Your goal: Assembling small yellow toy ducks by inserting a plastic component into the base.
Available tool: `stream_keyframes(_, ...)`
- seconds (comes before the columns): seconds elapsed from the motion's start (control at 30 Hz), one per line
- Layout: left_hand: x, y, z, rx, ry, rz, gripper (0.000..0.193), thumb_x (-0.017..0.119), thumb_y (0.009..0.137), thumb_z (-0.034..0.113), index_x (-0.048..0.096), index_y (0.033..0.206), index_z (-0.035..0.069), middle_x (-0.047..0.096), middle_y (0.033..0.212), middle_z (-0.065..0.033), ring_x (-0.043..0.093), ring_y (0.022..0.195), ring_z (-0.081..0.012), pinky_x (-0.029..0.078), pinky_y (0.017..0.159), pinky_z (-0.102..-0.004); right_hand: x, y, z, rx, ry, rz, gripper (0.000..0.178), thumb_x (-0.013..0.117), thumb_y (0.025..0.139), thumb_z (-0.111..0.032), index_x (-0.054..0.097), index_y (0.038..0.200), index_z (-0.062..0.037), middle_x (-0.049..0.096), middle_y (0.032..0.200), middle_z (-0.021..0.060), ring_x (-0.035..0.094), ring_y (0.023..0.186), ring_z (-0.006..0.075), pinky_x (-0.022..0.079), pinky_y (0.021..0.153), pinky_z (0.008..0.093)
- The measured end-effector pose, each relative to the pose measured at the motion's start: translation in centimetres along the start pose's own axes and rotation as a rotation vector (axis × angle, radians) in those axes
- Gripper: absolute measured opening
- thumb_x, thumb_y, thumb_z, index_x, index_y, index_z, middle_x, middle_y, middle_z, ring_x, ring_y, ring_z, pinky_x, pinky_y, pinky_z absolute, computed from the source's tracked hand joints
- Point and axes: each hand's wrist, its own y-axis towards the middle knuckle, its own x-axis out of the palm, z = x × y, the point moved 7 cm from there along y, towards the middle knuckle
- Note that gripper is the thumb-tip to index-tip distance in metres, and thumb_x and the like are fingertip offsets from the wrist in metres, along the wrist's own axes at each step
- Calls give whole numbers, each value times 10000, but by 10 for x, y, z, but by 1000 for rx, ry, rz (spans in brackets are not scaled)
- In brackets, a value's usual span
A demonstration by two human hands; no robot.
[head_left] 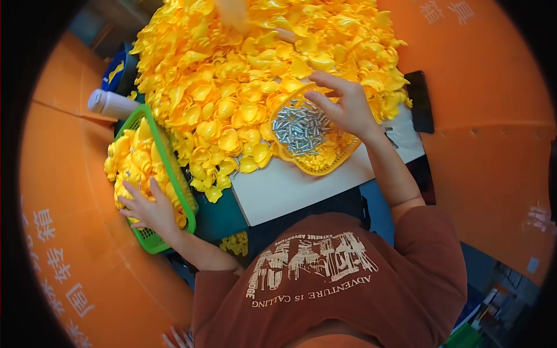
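My left hand (pixel 152 211), fingers spread, rests on yellow plastic pieces (pixel 136 153) heaped in a green basket (pixel 152 243) at the left. Over the right part of a yellow basket (pixel 316 169) hovers my right hand (pixel 351 107), thumb and forefinger apart, with nothing visible between them. Many short silver metal pins (pixel 300 127) lie in that basket, with small yellow parts (pixel 325 152) beside them. A large heap of curved, glossy yellow plastic shells (pixel 229 107) spreads behind and to the left of it.
A white board (pixel 278 197) lies under the yellow basket. Another person's blurred hand (pixel 233 13) reaches into the far heap. A pale bottle (pixel 113 105) and blue container (pixel 119 69) stand left; a dark phone-like slab (pixel 419 101) lies right. Orange panels (pixel 487 156) flank both sides.
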Motion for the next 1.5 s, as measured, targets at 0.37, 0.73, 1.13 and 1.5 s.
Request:
stream_keyframes(0.37,-66,-22,178,421,-1467,99,214,609,790,19,603,999,-27,581,1101,-196,562,1033,-299,422,888,-343,12,77,61,105,-651,-78,322,643,756,-329,653,939,-65,647,849,143,629,774,296,491,673,394)
stream_keyframes(0.73,-1,-62,236,-116,-2394,-639,430,535,879,67,358,1260,-24,531,1098,-164,588,936,-206,523,736,-283,76,46,-6,102,129,-149,196,630,783,-149,577,674,5,550,564,-6,496,530,42,377,467,203)
stream_keyframes(1.13,19,-67,233,-213,-2206,-896,122,572,832,37,474,901,15,593,781,-99,565,471,-124,382,356,-187,45,1,19,5,-421,-508,208,584,715,-45,609,916,2,601,778,156,595,712,282,479,649,365)
stream_keyframes(1.5,18,-78,235,-251,-2092,-904,141,598,806,40,579,911,-53,626,732,-100,589,477,-118,413,359,-183,37,2,-19,9,585,-238,217,572,768,68,596,980,23,563,848,31,536,741,86,433,652,214)
